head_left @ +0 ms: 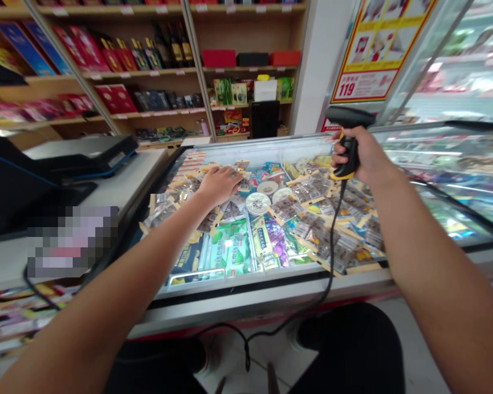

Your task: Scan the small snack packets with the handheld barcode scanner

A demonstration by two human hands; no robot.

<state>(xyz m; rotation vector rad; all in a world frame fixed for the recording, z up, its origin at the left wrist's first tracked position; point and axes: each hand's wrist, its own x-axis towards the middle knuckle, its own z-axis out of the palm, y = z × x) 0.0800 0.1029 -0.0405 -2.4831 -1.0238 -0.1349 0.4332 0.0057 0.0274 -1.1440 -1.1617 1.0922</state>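
My right hand (pixel 367 155) is wrapped round the handle of a black and yellow barcode scanner (pixel 349 116), held up above the right part of a glass-topped chest freezer (pixel 267 287). The scanner's black cable (pixel 332 246) hangs down over the freezer's front edge. Farther left, my left hand (pixel 221 185) lies palm down on small clear snack packets (pixel 308 227) with brown contents, its fingers stretched forward. Many such packets are spread over the glass. Under it show a green bag (pixel 230 246), a purple bag (pixel 277 241) and round white lids (pixel 258 203).
To the left is a counter with a scale (pixel 86 150), a dark monitor (pixel 12 180) and a pixelated item (pixel 72 241). Shelves (pixel 148 71) of boxes and bottles stand behind. A price poster (pixel 378 49) hangs at the back right. My knees are below the freezer edge.
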